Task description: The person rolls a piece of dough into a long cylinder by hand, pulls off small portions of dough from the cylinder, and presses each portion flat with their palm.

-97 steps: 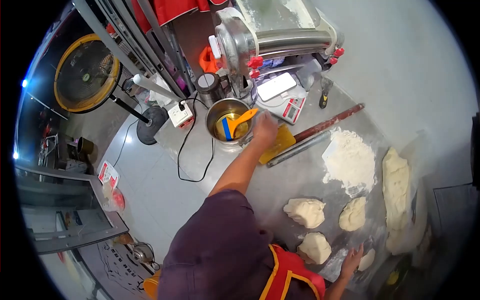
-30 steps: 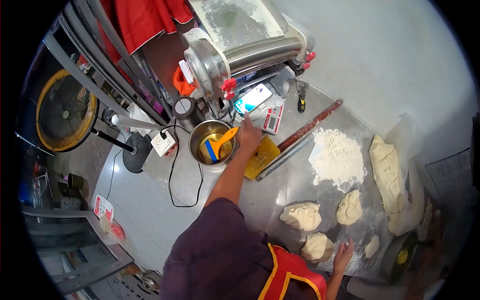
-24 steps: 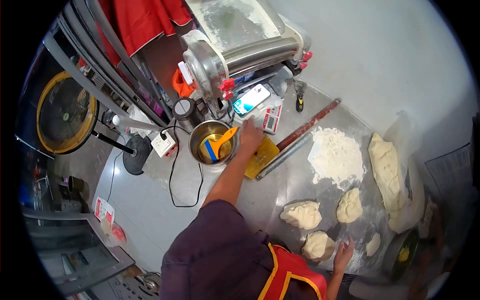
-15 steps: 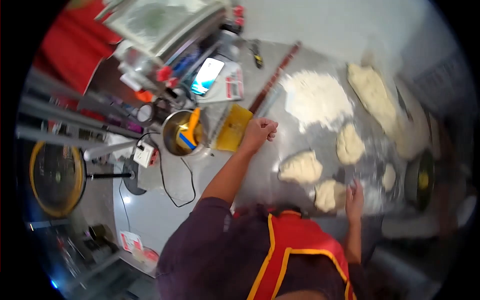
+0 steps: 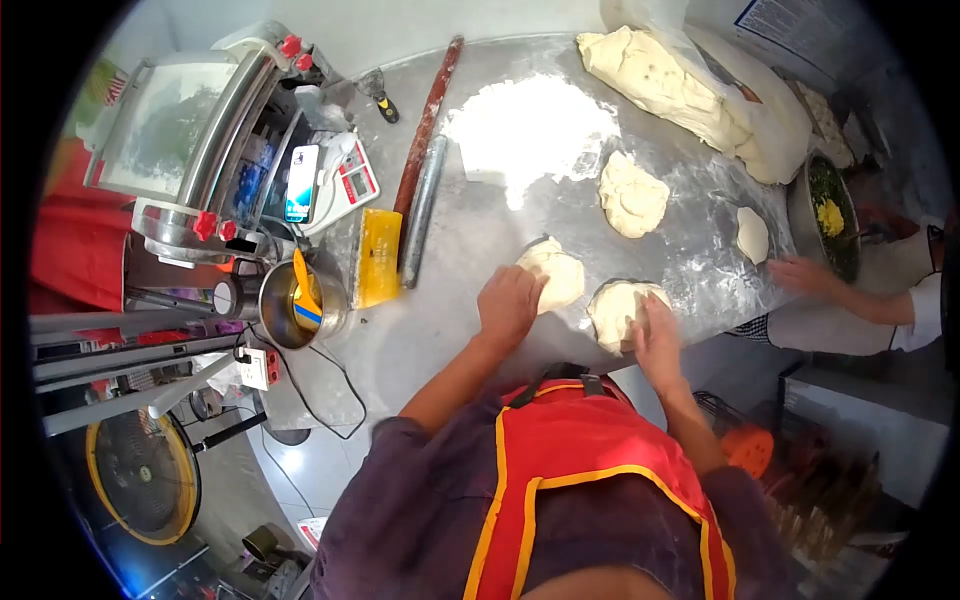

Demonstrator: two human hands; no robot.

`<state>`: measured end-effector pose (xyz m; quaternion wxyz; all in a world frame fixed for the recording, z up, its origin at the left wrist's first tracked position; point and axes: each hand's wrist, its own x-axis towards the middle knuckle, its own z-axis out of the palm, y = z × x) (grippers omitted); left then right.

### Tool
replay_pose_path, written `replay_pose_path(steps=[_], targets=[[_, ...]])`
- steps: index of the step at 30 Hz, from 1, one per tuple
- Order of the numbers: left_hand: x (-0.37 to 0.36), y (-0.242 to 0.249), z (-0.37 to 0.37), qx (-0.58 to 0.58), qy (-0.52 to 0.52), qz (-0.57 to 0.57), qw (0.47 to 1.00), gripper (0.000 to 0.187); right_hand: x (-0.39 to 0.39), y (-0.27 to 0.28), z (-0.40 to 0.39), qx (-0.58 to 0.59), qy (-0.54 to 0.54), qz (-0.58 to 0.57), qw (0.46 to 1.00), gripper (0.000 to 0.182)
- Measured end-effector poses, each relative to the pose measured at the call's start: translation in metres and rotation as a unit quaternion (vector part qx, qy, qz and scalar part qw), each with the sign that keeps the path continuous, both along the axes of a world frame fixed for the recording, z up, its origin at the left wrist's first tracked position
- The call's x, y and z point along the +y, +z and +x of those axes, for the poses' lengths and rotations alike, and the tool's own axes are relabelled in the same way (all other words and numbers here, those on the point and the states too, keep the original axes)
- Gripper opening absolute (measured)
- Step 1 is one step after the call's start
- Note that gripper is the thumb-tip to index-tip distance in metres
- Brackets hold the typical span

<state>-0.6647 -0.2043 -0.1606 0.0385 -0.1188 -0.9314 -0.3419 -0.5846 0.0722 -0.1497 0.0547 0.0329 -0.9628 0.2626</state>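
My left hand [image 5: 507,305] has its fingers curled onto the left edge of a rounded piece of dough [image 5: 556,274] on the metal table. At the table's front edge, my right hand [image 5: 655,338] grips a second piece of dough [image 5: 612,312], thumb and fingers on its right side. Both pieces rest on the tabletop. Further back is a third lump of dough [image 5: 634,196]. A small flat round of dough [image 5: 752,236] lies to the right. Behind these spreads a heap of white flour [image 5: 535,130].
A large dough slab [image 5: 670,85] lies at back right, partly under plastic. Left stand a yellow scraper [image 5: 379,258], red rolling pin [image 5: 428,125], grey rod [image 5: 424,210], pot [image 5: 275,310], scale [image 5: 350,190] and dough machine [image 5: 190,130]. A co-worker's hand [image 5: 805,277] is near a filling bowl [image 5: 828,205].
My left hand has gone from beside the yellow scraper to the left dough piece. My right hand has moved left onto the front piece. The view has shifted, and a co-worker's arm now shows clearly.
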Motion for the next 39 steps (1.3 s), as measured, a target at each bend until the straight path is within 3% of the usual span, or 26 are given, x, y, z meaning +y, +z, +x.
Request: replay_pose_path(steps=[4, 6, 10, 13, 14, 16, 18, 19, 21, 23, 25, 27, 28, 29, 31, 34, 35, 36, 38, 39], targets=[[0.018, -0.029, 0.008, 0.147, -0.032, -0.033, 0.988, 0.043, 0.005, 0.007, -0.003, -0.005, 0.056, 0.055, 0.997, 0.06], [0.025, -0.017, 0.013, 0.125, -0.031, -0.092, 0.987, 0.059, 0.006, 0.012, -0.006, -0.05, 0.103, 0.122, 0.986, 0.08], [0.022, -0.019, -0.004, 0.073, -0.068, -0.161, 0.982, 0.086, 0.015, -0.001, -0.019, -0.061, 0.154, 0.158, 0.973, 0.09], [0.021, -0.02, -0.032, -0.015, -0.053, -0.104, 0.993, 0.074, 0.023, -0.017, -0.043, -0.056, 0.165, 0.128, 0.976, 0.086], [0.018, -0.016, -0.043, -0.06, -0.039, -0.051, 0.996, 0.069, 0.029, -0.016, -0.056, -0.048, 0.17, 0.089, 0.98, 0.072], [0.009, -0.002, -0.064, -0.144, -0.012, 0.059, 0.988, 0.059, 0.039, -0.027, -0.08, -0.095, 0.081, -0.038, 0.991, 0.061], [-0.004, 0.007, -0.072, -0.239, 0.021, 0.21, 0.948, 0.052, 0.04, -0.019, -0.101, -0.15, -0.007, -0.188, 0.971, 0.041], [-0.011, 0.013, -0.075, -0.283, 0.036, 0.284, 0.916, 0.048, 0.041, -0.014, -0.106, -0.16, -0.02, -0.231, 0.96, 0.04], [-0.028, 0.028, -0.072, -0.28, 0.116, 0.322, 0.897, 0.049, 0.048, -0.015, -0.107, -0.185, -0.05, -0.317, 0.929, 0.037], [-0.05, 0.039, -0.07, -0.298, 0.196, 0.393, 0.848, 0.049, 0.049, -0.021, -0.106, -0.174, -0.043, -0.303, 0.936, 0.038], [-0.076, 0.034, -0.087, -0.202, 0.194, 0.311, 0.908, 0.053, 0.049, -0.027, -0.1, -0.158, -0.048, -0.265, 0.95, 0.039], [-0.091, 0.018, -0.111, -0.058, 0.237, 0.13, 0.961, 0.058, 0.044, -0.037, -0.1, -0.143, -0.046, -0.21, 0.966, 0.043], [-0.083, 0.036, -0.119, -0.068, 0.272, 0.052, 0.959, 0.062, 0.042, -0.037, -0.101, -0.134, -0.048, -0.179, 0.973, 0.044], [-0.092, 0.006, -0.134, -0.024, 0.258, 0.02, 0.966, 0.067, 0.041, -0.037, -0.097, -0.108, -0.028, -0.141, 0.984, 0.047], [-0.061, 0.02, -0.141, -0.058, 0.257, -0.205, 0.943, 0.077, 0.032, -0.027, -0.092, -0.058, 0.016, -0.059, 0.996, 0.052], [-0.006, 0.045, -0.143, -0.01, 0.23, -0.315, 0.921, 0.092, 0.032, -0.001, -0.076, -0.065, 0.1, -0.098, 0.988, 0.061], [0.001, 0.019, -0.153, -0.011, 0.153, -0.214, 0.965, 0.097, 0.033, 0.008, -0.073, -0.06, 0.123, -0.118, 0.984, 0.062], [0.008, -0.01, -0.162, -0.014, 0.076, -0.108, 0.991, 0.102, 0.035, 0.024, -0.075, -0.174, 0.061, -0.177, 0.967, 0.064], [0.078, -0.035, -0.151, -0.078, -0.014, 0.036, 0.996, 0.106, 0.047, 0.018, -0.076, -0.124, -0.002, -0.139, 0.982, 0.062], [0.112, -0.038, -0.143, -0.051, -0.056, 0.026, 0.997, 0.106, 0.054, 0.013, -0.077, -0.098, -0.031, -0.12, 0.987, 0.062]])
